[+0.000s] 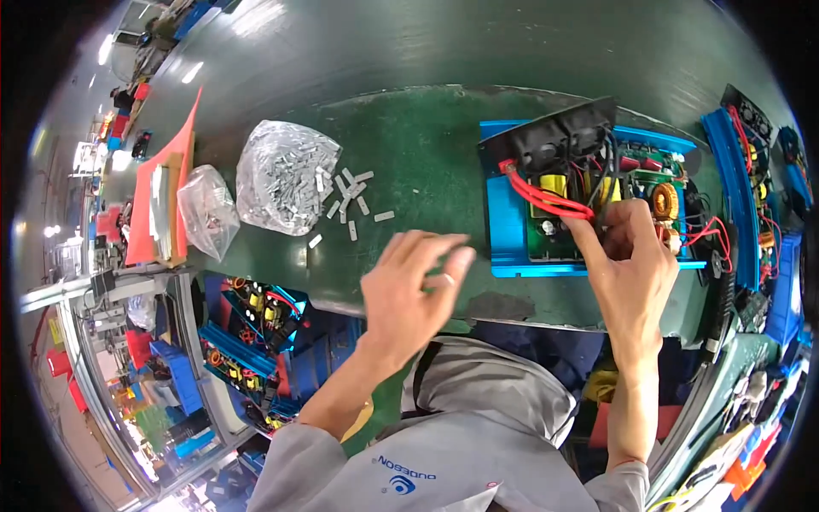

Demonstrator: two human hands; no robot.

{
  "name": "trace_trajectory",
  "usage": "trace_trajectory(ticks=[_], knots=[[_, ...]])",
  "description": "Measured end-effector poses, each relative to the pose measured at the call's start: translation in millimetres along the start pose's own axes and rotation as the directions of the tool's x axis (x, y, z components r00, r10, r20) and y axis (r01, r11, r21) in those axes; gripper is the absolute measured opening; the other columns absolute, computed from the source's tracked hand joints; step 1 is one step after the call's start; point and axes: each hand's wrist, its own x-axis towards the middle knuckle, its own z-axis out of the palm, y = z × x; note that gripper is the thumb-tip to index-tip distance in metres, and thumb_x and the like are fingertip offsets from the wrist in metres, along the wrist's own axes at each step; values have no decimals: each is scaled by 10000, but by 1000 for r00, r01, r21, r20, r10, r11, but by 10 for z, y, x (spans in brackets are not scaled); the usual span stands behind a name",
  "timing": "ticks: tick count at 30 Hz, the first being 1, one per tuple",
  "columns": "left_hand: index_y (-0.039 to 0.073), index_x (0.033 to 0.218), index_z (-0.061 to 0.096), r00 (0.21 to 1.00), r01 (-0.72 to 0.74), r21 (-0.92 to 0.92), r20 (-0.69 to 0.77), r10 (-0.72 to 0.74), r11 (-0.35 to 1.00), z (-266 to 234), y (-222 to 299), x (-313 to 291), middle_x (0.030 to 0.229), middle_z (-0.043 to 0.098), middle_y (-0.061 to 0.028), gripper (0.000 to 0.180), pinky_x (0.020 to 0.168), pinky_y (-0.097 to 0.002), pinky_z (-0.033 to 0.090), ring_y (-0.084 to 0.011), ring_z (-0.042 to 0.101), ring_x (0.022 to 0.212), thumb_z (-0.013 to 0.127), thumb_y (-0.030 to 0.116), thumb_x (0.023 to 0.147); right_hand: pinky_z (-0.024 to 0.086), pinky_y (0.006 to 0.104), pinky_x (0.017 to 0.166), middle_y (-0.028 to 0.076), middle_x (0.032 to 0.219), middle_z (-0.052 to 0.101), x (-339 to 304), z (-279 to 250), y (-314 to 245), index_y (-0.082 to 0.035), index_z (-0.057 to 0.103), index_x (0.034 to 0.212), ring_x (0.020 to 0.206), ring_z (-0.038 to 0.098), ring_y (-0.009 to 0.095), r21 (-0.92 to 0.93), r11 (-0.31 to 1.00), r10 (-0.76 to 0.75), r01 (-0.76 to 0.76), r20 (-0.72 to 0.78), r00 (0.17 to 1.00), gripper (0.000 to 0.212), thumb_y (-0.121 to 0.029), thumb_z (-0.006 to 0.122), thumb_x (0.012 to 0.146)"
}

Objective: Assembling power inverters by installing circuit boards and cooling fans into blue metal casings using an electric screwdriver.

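Observation:
A blue metal housing [509, 224] holds a green circuit board with yellow parts, a copper coil [665, 201] and red wires [546, 202]. A black end panel with fans [559, 141] leans over its far left part. My right hand [630, 256] reaches into the housing, thumb beside the red wires and fingers curled; what they grip among the parts is hidden. My left hand [409, 286] hovers left of the housing, fingers bent and thumb slightly apart from the forefinger. A small bright spot shows by its thumb; I cannot tell what it is.
A clear bag [286, 179] of small grey metal pieces lies at left, with several loose pieces [348, 198] beside it. Further left are another clear bag [207, 212] and a red-orange folder [162, 196]. Another blue housing [734, 200] stands at right. Below left sit more circuit units [247, 341].

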Motion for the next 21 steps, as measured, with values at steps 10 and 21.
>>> trace_trajectory(ticks=[10,21], knots=[[60,1098,740,990,-40,297,-121,79,954,-460,-719,239,1024,672,-90,233,742,-330,518,-236,644,867,772,100,871,488,305,736,66,937,661,-524,-820,761,-20,687,1117,784,605,159,-74,979,132,-190,-476,870,234,-104,756,909],[-3,1068,618,994,112,-99,-6,-113,989,-443,-401,241,944,677,-85,106,717,-286,512,-135,654,769,549,74,1042,484,403,932,238,1191,657,-866,-1202,1458,-7,559,1361,1061,645,347,-396,854,206,-337,-337,919,492,-255,709,963]])
